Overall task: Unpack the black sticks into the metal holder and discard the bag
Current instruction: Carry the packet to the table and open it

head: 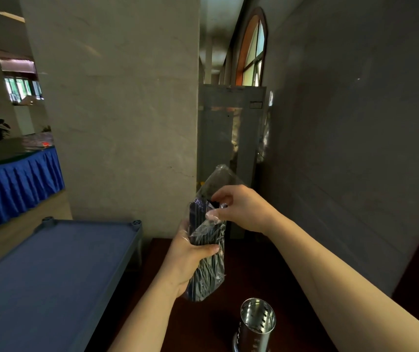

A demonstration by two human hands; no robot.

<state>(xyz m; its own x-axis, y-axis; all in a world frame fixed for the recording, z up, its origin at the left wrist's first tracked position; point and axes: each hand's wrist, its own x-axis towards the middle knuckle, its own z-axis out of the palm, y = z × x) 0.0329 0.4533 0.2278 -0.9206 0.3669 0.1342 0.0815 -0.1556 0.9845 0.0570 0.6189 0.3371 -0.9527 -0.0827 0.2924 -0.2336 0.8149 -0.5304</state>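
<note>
1. Held the clear bag [209,240] upright in mid-air above the dark tabletop [203,323], mouth end up, probably so the black sticks [199,224] stayed gathered at the bottom instead of spilling.
2. Wrapped the left hand [190,260] around the lower-middle of the bag, fingers [209,248] curled across the front and closed firmly on plastic and sticks together; judged to be the steadying grip, clamping the bundle so the other hand could work.
3. Brought the right hand [244,209] to the upper part of the bag, thumb and fingertips pinching the loose film near the stick tops; seemed meant to peel or pull the plastic open rather than to take a stick.
4. Could not tell whether the mouth was already open, as the empty top of the bag [222,179] stood up crumpled behind the right hand.
5. Kept all sticks inside the bag, packed side by side and roughly vertical; none yet in the holder.
6. Left the metal holder [256,323] standing upright on the tabletop, below and slightly right of the bag, well apart from both hands, open mouth facing up and apparently empty; placed handily for dropping the sticks straight down.
7. Judged the task to be early: bag opening in hand, transfer and discarding not yet done.
8. Noted a blue cot [50,275] to the left, touching nothing in use.
</note>
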